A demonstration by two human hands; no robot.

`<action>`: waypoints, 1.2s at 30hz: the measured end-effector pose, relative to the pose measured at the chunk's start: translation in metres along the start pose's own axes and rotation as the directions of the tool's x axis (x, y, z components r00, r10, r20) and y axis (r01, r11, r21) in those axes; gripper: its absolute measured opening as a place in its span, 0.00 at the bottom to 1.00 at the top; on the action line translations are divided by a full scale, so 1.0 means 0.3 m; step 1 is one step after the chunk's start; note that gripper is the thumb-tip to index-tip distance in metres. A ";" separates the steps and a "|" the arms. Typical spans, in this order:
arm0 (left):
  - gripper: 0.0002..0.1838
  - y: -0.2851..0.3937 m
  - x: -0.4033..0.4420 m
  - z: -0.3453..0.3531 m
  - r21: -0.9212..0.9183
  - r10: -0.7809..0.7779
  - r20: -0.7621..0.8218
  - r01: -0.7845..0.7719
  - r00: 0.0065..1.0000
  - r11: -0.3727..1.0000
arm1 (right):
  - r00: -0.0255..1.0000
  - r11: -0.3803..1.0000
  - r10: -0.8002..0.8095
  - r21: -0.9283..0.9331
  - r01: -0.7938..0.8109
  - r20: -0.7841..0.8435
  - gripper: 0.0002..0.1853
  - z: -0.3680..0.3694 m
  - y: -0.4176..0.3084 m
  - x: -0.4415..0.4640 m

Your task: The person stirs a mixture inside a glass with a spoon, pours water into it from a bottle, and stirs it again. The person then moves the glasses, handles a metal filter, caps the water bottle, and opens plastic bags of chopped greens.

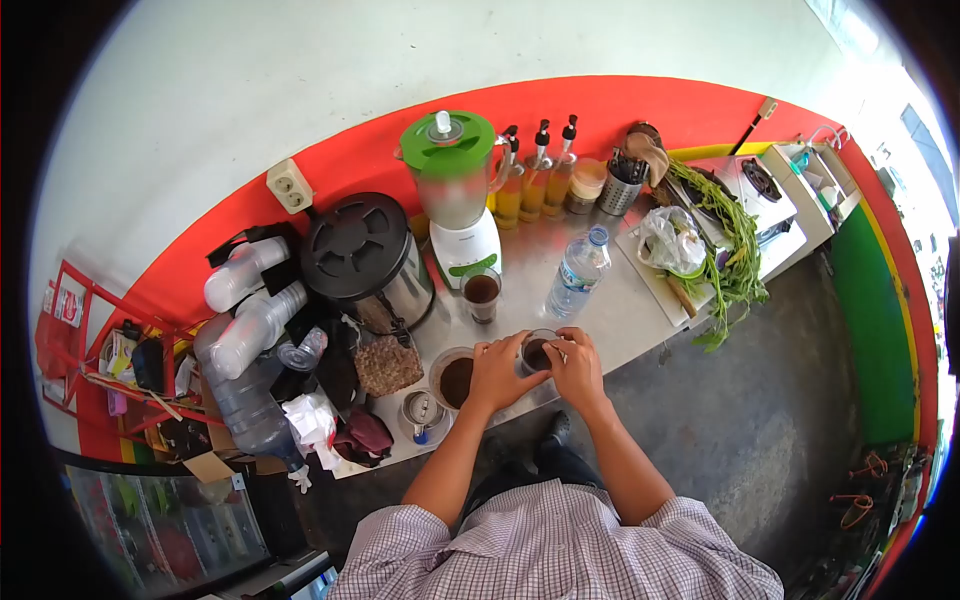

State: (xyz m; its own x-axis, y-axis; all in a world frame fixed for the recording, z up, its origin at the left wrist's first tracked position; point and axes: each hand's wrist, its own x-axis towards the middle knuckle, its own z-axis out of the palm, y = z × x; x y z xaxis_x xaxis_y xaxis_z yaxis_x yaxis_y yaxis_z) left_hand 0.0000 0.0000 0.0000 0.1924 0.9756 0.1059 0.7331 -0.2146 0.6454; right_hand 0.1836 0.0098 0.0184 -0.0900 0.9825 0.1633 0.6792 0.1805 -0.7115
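Near the counter's front edge, my left hand (499,372) and my right hand (576,366) are wrapped round a clear cup (537,350) with dark brown contents, one on each side. Left of my left hand, close to it, stands a wider container (455,378) of dark brown powder. Another clear cup (481,294) with dark contents is in front of the white blender (465,250) with its green lid. A water bottle (580,272) leans beyond my right hand.
A black-lidded steel container (366,260), stacked plastic cups (257,328) and a glass jar (421,412) are on the left. Pump bottles (534,182) line the wall. Green leafy stems (735,230) and a plastic bag (670,240) lie at the right.
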 end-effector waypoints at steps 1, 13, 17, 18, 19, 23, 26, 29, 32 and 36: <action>0.48 -0.010 0.010 0.017 -0.004 0.022 -0.031 -0.022 0.999 1.000 | 0.999 0.998 -0.049 -0.039 0.048 -0.020 0.10 0.010 0.019 0.010; 0.48 -0.001 -0.022 0.007 -0.021 0.015 -0.078 -0.016 0.997 1.000 | 0.969 0.976 -0.199 -0.058 0.209 0.144 0.09 -0.035 0.032 0.061; 0.48 0.020 -0.025 -0.007 -0.030 0.006 -0.072 -0.008 0.997 1.000 | 0.960 0.968 -0.249 -0.001 0.251 0.127 0.09 -0.039 0.050 0.116; 0.48 0.017 -0.030 -0.005 -0.022 -0.007 -0.077 0.005 0.997 1.000 | 0.957 0.966 -0.248 -0.029 0.256 0.152 0.09 -0.038 0.054 0.120; 0.49 0.015 -0.029 -0.001 -0.030 -0.011 -0.073 0.009 0.997 1.000 | 0.953 0.965 -0.256 -0.020 0.263 0.159 0.09 -0.042 0.061 0.126; 0.49 0.026 -0.019 -0.016 -0.041 -0.026 -0.044 0.024 0.999 0.999 | 0.921 0.955 -0.293 0.040 0.292 0.257 0.08 -0.040 0.054 0.148; 0.48 0.036 -0.021 -0.020 -0.035 -0.049 -0.047 0.048 0.998 0.998 | 0.914 0.939 -0.341 0.033 0.343 0.218 0.08 -0.039 0.069 0.137; 0.48 0.031 -0.019 -0.012 -0.046 -0.033 -0.070 0.030 0.997 0.998 | 0.897 0.926 -0.375 0.045 0.375 0.234 0.08 -0.034 0.082 0.143; 0.48 0.044 -0.017 -0.023 -0.047 -0.048 -0.064 0.045 0.997 0.998 | 0.900 0.921 -0.389 0.119 0.372 0.198 0.08 -0.047 0.071 0.144; 0.48 0.049 -0.019 -0.020 -0.059 -0.064 -0.068 0.060 0.996 0.996 | 0.873 0.926 -0.376 0.082 0.370 0.311 0.07 -0.053 0.081 0.155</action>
State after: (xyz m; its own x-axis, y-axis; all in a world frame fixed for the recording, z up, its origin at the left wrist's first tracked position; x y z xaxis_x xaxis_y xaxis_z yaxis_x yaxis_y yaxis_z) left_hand 0.0058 -0.0084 0.0133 0.1005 0.9882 0.1153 0.7033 -0.1525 0.6944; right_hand 0.2074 0.0591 0.0195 -0.5603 0.8043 0.1979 0.5355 0.5340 -0.6543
